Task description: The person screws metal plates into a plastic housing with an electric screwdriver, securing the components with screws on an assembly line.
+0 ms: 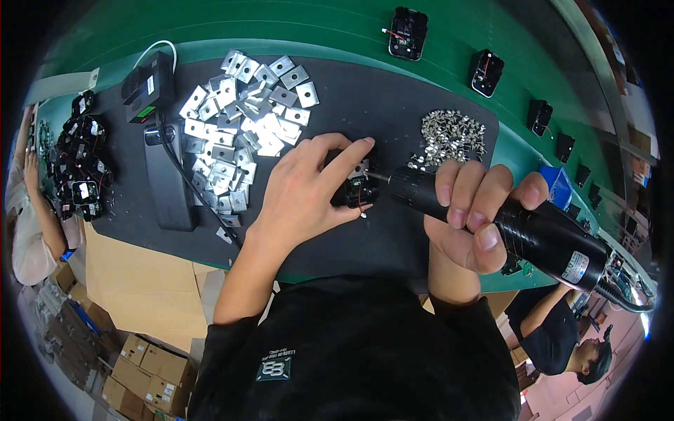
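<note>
My left hand (298, 189) is closed around a small black plastic housing (360, 194) on the dark mat, thumb and fingers along its sides. A red wire and a metal plate show inside the housing; my fingers cover part of it. My right hand (472, 210) grips a black electric screwdriver (544, 245) from below, fingers wrapped over its body. The screwdriver lies almost level, its thin bit pointing left and reaching the housing's right side. Whether the bit sits on a screw is too small to tell.
Silvery square plates with holes (232, 133) lie heaped left of centre. Small screws (453, 137) are piled at the right. A black power unit (149, 88), a long black case (168, 182) and heaped black housings (83, 165) stand left. More housings (408, 34) line the green surface. Co-workers sit at both sides.
</note>
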Available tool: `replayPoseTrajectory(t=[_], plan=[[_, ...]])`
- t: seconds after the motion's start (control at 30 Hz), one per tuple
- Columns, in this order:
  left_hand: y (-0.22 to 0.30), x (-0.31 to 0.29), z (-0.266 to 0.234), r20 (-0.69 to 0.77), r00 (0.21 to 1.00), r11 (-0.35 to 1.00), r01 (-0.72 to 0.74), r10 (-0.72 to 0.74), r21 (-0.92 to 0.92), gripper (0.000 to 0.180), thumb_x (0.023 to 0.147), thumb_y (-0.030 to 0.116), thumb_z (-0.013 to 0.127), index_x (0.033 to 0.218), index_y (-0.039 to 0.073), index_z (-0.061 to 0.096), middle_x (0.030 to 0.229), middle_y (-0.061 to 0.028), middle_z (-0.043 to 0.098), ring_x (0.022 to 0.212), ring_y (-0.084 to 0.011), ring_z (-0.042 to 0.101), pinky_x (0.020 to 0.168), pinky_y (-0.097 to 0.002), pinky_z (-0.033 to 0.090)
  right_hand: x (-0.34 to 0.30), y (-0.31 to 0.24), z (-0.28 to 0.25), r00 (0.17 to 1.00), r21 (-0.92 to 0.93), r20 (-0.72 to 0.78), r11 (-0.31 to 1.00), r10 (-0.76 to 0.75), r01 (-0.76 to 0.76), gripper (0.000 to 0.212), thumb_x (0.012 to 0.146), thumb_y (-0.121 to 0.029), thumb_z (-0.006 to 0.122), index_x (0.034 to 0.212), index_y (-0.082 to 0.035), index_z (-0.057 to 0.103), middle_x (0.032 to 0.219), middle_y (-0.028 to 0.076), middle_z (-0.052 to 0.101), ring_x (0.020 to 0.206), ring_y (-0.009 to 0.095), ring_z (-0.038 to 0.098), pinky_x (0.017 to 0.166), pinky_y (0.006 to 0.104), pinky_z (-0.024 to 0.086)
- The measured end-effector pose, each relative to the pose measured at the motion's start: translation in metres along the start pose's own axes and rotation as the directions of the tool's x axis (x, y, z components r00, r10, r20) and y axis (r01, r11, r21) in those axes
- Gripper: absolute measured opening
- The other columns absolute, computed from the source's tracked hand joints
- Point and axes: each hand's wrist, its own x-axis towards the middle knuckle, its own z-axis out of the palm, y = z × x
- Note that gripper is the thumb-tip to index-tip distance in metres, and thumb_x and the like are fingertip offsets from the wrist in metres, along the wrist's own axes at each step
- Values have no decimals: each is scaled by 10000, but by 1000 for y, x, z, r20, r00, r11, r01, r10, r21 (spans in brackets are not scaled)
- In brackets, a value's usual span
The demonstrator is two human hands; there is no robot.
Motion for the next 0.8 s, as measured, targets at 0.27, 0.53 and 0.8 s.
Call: replayPoseTrajectory(t=[0.27, 0.53, 0.8], plan=[[-1, -1, 1, 4, 1000, 1000, 8, -8, 8, 733, 548, 232, 818, 1236, 151, 581, 1061, -48, 539, 829, -234, 553, 742, -351, 474, -1, 3, 3, 996, -6, -88, 1000, 26, -26, 427, 812, -77, 658, 1097, -195, 363, 702, -15, 486, 611, 138, 504, 661, 341, 436], [0, 0, -1, 9, 1000, 1000, 18, -18, 17, 717, 562, 235, 810, 1239, 162, 582, 1058, -46, 537, 850, -231, 559, 752, -352, 479, 2, 1, -2, 998, -20, 32, 998, 54, -53, 426, 824, -97, 618, 1181, -197, 410, 774, -25, 505, 694, 111, 508, 741, 322, 403], [-1, 2, -1, -3, 1000, 999, -5, 5, 39, 680, 586, 365, 802, 1193, 125, 611, 1029, -82, 584, 863, -268, 605, 737, -358, 509, 4, 3, -5, 997, -20, 63, 999, 48, -47, 413, 826, -98, 622, 1171, -198, 418, 774, -25, 506, 690, 112, 509, 735, 321, 404]])
